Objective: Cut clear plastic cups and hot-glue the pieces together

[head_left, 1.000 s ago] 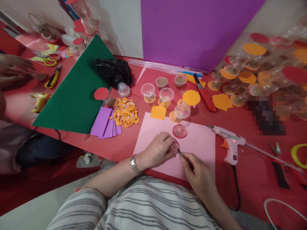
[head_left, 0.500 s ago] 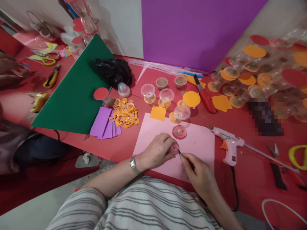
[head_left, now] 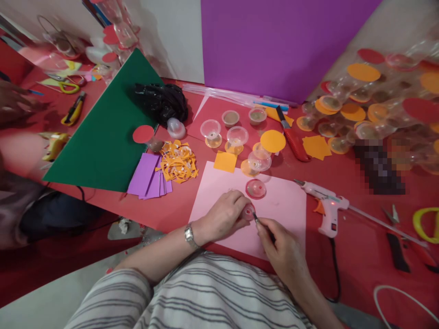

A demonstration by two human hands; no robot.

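My left hand (head_left: 229, 214) is closed around a small clear plastic cup (head_left: 248, 211), its base turned up with a small reddish mark or hole in it. In my right hand (head_left: 280, 244) is a slim dark tool with a metal tip (head_left: 255, 217), and the tip touches the cup's edge; whether it is a knife is hard to tell. Both hands are over a pink sheet (head_left: 284, 205). Just beyond them lies another clear cup with a red rim (head_left: 255, 188). Farther back stand joined clear cups (head_left: 259, 160) with orange paper discs.
A glue gun (head_left: 327, 203) with a lit red light lies to the right, near scissors (head_left: 393, 214). On the left are orange scraps (head_left: 179, 162), purple cards (head_left: 144, 173) and a green board (head_left: 99, 141). A red-handled cutter (head_left: 295, 144) lies behind. Another person's hand (head_left: 17, 103) is far left.
The tool's tip has shifted slightly along the cup's edge. My left hand keeps its hold, and the view has moved a little. The other person's hand has shifted at far left.
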